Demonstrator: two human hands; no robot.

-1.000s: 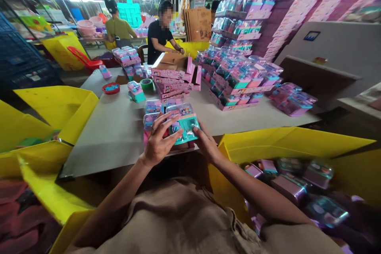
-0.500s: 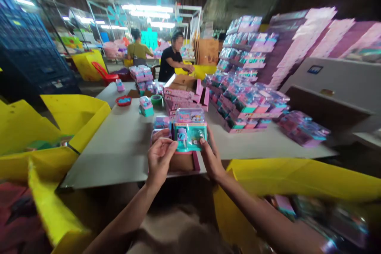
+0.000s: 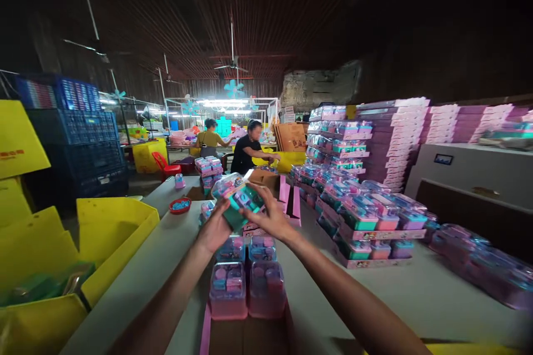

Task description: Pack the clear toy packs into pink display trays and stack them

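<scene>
Both my hands hold a teal plastic toy case (image 3: 242, 206) with a clear domed lid, tilted in the air above the table. My left hand (image 3: 215, 227) grips its lower left side. My right hand (image 3: 270, 213) is curled over its right side, fingers on the front. Below sits a shallow pink cardboard tray (image 3: 245, 338) with clear-lidded cases in its far part, among them a pink case (image 3: 227, 291) and another pink case (image 3: 266, 291). The near part of the tray shows bare brown cardboard.
Filled trays (image 3: 383, 227) are stacked on the right of the table (image 3: 166, 266). Pink boxes (image 3: 395, 144) tower behind them. A red dish (image 3: 180, 206) of small blue pieces stands left. Yellow bins (image 3: 116, 233) flank the table. A person in black (image 3: 245, 155) works at the far end.
My view has tilted upward. The teal case has been lifted and turned at a slant, away from the tray. My right hand has shifted over its upper right side.
</scene>
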